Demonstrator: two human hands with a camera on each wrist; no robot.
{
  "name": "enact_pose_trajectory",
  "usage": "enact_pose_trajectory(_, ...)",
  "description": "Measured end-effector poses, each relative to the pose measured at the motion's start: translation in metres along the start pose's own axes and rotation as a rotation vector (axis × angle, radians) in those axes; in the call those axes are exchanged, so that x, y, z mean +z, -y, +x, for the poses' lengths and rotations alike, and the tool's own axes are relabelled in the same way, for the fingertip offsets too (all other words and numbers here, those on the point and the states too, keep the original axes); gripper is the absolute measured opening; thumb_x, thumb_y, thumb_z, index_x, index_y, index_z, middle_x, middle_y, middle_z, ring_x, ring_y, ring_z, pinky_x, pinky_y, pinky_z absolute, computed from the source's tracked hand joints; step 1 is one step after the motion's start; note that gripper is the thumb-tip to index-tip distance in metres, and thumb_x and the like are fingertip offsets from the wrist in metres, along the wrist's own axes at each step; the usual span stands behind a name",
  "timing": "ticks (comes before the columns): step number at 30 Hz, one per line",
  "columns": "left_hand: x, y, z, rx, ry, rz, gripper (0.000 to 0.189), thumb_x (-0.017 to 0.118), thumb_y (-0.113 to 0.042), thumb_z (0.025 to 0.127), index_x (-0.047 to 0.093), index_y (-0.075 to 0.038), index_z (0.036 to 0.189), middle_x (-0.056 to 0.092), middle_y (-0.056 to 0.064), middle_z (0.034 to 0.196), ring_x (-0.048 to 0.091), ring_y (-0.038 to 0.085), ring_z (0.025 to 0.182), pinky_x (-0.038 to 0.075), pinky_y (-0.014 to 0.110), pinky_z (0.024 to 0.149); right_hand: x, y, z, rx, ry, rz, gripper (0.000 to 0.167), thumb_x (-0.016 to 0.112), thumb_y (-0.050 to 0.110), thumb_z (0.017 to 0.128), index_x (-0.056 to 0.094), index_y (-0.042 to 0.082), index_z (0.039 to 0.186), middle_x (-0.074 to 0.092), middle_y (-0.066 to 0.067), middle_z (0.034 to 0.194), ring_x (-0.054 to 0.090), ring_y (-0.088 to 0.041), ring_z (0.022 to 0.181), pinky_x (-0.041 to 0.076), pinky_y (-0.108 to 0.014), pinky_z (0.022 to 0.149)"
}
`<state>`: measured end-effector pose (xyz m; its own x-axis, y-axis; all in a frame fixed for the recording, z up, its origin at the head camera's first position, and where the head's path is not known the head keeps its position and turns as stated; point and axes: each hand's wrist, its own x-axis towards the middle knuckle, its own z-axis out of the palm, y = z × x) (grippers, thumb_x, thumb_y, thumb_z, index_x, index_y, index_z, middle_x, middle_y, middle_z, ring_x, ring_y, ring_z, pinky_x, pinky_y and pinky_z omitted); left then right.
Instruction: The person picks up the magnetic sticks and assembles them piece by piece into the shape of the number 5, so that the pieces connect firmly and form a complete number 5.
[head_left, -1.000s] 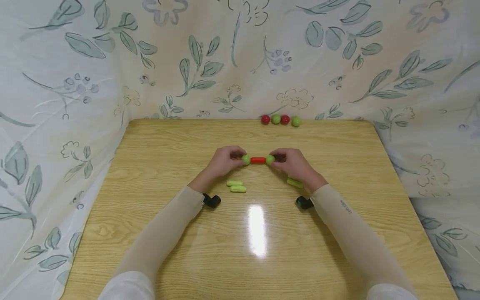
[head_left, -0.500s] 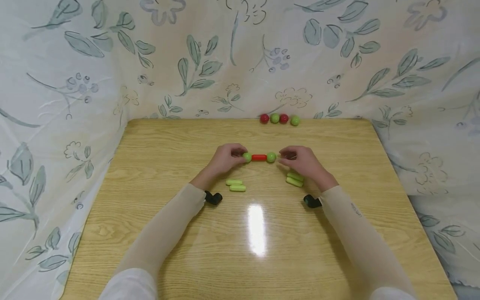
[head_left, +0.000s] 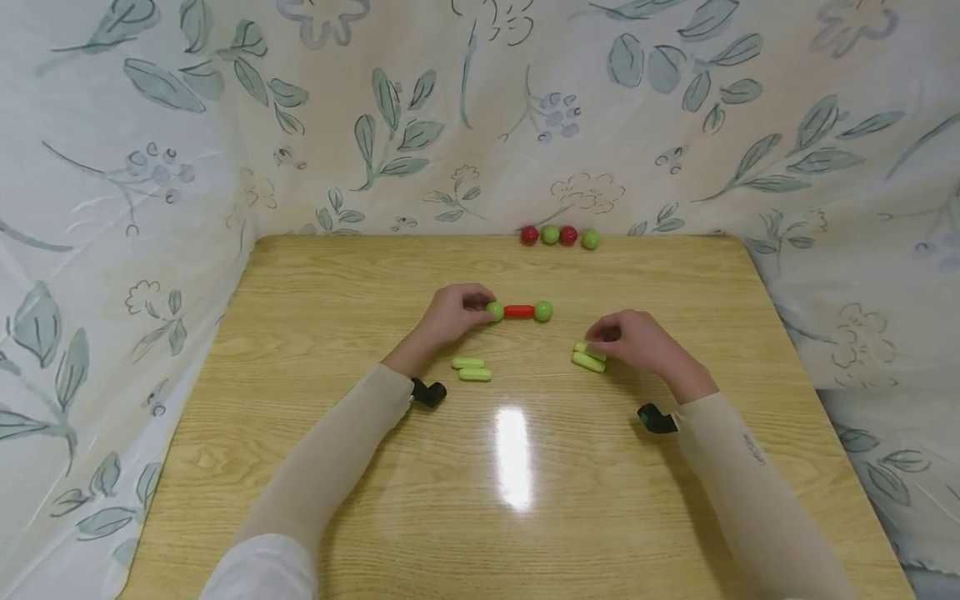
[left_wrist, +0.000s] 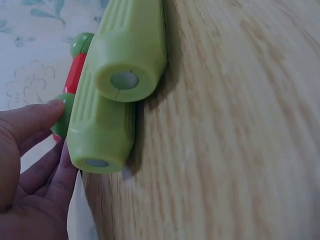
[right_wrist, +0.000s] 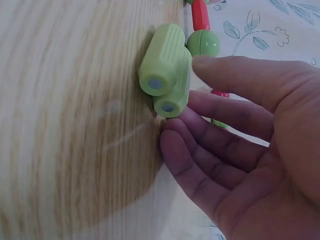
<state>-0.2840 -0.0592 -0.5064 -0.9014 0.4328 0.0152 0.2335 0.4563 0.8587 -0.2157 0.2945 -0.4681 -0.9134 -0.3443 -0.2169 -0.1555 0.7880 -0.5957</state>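
Observation:
In the head view, my left hand [head_left: 457, 312] pinches a green ball [head_left: 495, 311] between thumb and fingers. A red rod [head_left: 519, 312] joins that ball in line to another green ball [head_left: 543, 311]. My right hand [head_left: 633, 337] is over two light green rods lying side by side. Its thumb and fingers stand apart right at the far rod [head_left: 581, 347], covering part of it. The near rod [head_left: 588, 362] is in fuller sight. The right wrist view shows the index finger behind the far rod [right_wrist: 172, 102] and the thumb tip close to its side.
Two more light green rods [head_left: 472, 369] lie side by side nearer the left forearm. Red and green balls [head_left: 550, 235] stand in a row at the wooden table's [head_left: 337, 267] back edge. A floral cloth [head_left: 480, 133] hangs behind. A black wrist camera [head_left: 656, 419] sits below the right hand.
My right hand has let go of the right green ball and moved right and nearer to the light green rods. The left hand keeps its pinch, and the joined piece has shifted slightly.

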Motion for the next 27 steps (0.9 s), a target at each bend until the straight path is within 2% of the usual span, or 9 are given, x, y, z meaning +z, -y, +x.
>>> enact_pose_trajectory(11,0.001,-0.002,0.001,0.007,0.011,-0.005,0.024,0.084,-0.014,0.098,0.079,-0.008,0.121,0.076,0.003,0.114,0.068,0.019,0.099,0.057,0.035,0.089,-0.001,0.002,-0.008,0.003,0.064,-0.001,0.017,0.079,0.013,0.101,0.082,0.005,0.116,0.078,-0.006,0.109,0.068,-0.023,0.097,0.055,-0.043,0.085)
enact_pose_trajectory(20,0.001,-0.002,0.002,0.004,0.012,-0.013,0.023,0.083,-0.012,0.098,0.079,-0.007,0.120,0.076,0.003,0.114,0.068,0.019,0.099,0.057,0.035,0.089,-0.001,0.006,-0.012,-0.018,0.113,0.006,0.012,0.079,0.011,0.101,0.083,0.009,0.112,0.078,-0.002,0.106,0.068,-0.023,0.098,0.055,-0.046,0.088)
enact_pose_trajectory(27,-0.001,-0.003,0.002,0.015,-0.001,0.000,0.023,0.084,-0.013,0.098,0.079,-0.006,0.120,0.076,0.004,0.116,0.069,0.019,0.100,0.057,0.035,0.091,-0.001,0.012,-0.011,-0.031,0.131,-0.008,0.010,0.079,0.009,0.100,0.083,0.008,0.109,0.076,0.000,0.099,0.068,-0.021,0.093,0.056,-0.046,0.088)
